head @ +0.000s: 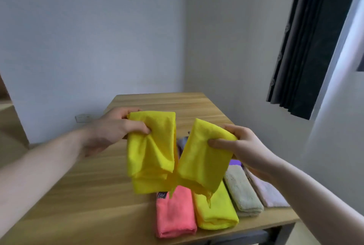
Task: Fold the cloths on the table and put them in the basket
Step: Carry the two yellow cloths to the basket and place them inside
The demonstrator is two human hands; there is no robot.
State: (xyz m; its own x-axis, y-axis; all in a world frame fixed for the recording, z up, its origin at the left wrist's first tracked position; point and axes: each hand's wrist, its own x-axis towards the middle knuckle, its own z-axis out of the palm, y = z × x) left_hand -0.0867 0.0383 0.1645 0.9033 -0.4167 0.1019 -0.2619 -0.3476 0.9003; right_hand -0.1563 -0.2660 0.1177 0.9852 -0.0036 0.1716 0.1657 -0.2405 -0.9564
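A bright yellow cloth point(155, 152) hangs in the air above the wooden table point(94, 189), bent into a V. My left hand point(116, 128) pinches its left upper end and my right hand point(236, 142) pinches its right upper end. Under it, in a row along the table's right side, lie folded cloths: a pink one point(173, 213), a yellow one point(216, 211), a pale green one point(242, 191) and a lilac one point(266, 191). A grey cloth point(182, 142) and a purple patch point(235, 162) peek out behind the held cloth. No basket is in view.
The table stands in a corner, with white walls behind and to the right. A dark curtain point(307, 43) hangs at the upper right. A wall socket point(83, 118) sits low on the back wall, left of the table.
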